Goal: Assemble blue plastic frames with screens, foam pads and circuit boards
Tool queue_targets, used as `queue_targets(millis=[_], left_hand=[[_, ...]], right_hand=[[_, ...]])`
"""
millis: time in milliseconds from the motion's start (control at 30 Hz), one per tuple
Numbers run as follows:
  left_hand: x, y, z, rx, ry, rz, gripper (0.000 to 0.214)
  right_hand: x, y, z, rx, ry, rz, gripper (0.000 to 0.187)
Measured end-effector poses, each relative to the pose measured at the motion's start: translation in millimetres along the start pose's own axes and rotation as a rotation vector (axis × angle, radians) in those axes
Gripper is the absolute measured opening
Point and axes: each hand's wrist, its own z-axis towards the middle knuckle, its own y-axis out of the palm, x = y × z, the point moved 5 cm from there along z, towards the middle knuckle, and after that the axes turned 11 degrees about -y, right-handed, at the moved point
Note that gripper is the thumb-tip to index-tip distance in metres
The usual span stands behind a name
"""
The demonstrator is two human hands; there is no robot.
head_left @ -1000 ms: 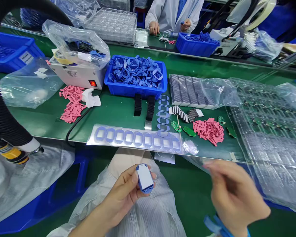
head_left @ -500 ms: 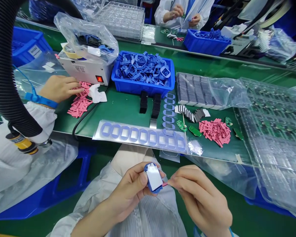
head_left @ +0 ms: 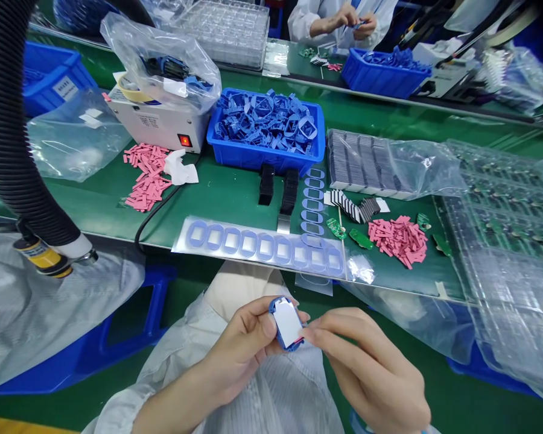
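over the lap (head_left: 271,404), left hand (head_left: 239,345) grips a white-faced blue frame (head_left: 287,322), right hand (head_left: 366,361) touching it

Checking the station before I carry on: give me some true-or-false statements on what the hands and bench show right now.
1. The left hand grips a blue rectangular plastic frame with a white face. True.
2. The right hand rests flat on the green bench. False: it is raised, its fingertips at the frame's edge.
3. The red switch on the white box unit is unlit. False: the switch on the white box unit glows red.
4. A blue plastic crate heaped with blue rings stands beside that unit. True.
5. A pale film sheet carrying a row of blue oval rings lies along the bench's front edge. True.
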Motion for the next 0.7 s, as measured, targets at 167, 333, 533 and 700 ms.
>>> queue_targets(millis=[167,333,533,700], left_hand=[[1,-0.1,0,0.007,0.020,-0.021,0.034],[4,-0.8,1,0.039,0.051,0.020,0.034],[1,-3.2,0,0.082,0.077,0.000,0.031],[4,-0.4,-1,0.072,0.125,-0.013,0.031]], right_hand=[[-11,0,-8,-0.072,-0.146,-0.205,0.029],[-20,0,-10,-0.109,-0.234,-0.338,0.028],[-28,10,-12,-0.130,-0.232,-0.455,0.023],[-16,16,-15,0.165,0.073,-0.129,0.047]])
